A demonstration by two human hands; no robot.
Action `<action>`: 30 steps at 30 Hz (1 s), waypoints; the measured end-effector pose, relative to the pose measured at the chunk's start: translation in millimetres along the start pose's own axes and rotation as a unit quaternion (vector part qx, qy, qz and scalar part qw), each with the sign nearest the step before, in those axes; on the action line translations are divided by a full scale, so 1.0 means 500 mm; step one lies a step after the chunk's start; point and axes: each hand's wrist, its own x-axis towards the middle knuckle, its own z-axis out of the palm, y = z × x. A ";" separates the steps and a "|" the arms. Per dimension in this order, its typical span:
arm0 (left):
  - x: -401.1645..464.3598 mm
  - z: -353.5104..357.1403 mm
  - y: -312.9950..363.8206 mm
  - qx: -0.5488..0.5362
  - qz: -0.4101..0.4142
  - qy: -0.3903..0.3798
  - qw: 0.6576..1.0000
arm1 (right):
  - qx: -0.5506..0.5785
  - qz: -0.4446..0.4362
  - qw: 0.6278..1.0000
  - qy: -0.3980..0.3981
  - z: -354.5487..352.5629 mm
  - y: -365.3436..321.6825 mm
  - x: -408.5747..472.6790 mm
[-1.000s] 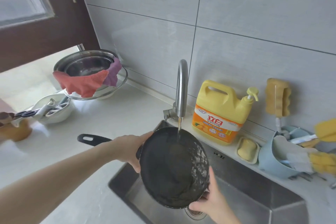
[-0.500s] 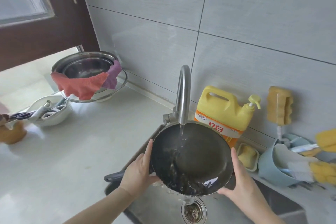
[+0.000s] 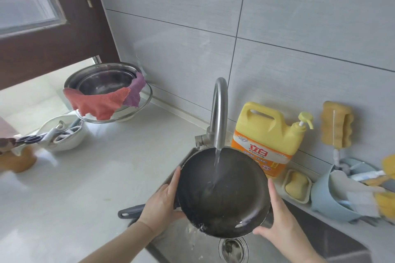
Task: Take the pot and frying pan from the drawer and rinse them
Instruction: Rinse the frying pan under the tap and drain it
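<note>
You are looking at a frying pan (image 3: 224,194) with a dark matt lining gleaming wet at its six o'clock rim, under a brushed metal tap (image 3: 219,113), above a dull steel sink (image 3: 333,239), with a glossy yellow plastic detergent jug (image 3: 267,132) at two o'clock and a glossy pale stone-like counter (image 3: 96,177) at nine o'clock.
</note>
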 end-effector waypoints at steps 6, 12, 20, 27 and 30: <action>0.078 -0.021 0.047 -0.085 -0.047 -0.291 0.952 | 0.064 0.121 0.983 -0.122 -0.048 0.044 -0.002; 0.157 -0.075 0.070 -0.044 -0.016 -0.545 0.837 | 0.178 0.217 0.912 -0.300 -0.067 0.065 -0.035; 0.183 -0.207 0.110 0.107 -0.026 -0.528 0.842 | 0.234 0.230 0.916 -0.229 0.136 0.035 -0.082; 0.120 -0.224 0.097 0.153 0.057 -0.245 0.956 | 0.289 0.172 0.941 -0.029 0.111 -0.015 -0.050; 0.093 -0.195 0.068 0.015 0.006 -0.224 0.974 | 0.157 0.136 0.977 -0.046 0.025 -0.031 -0.016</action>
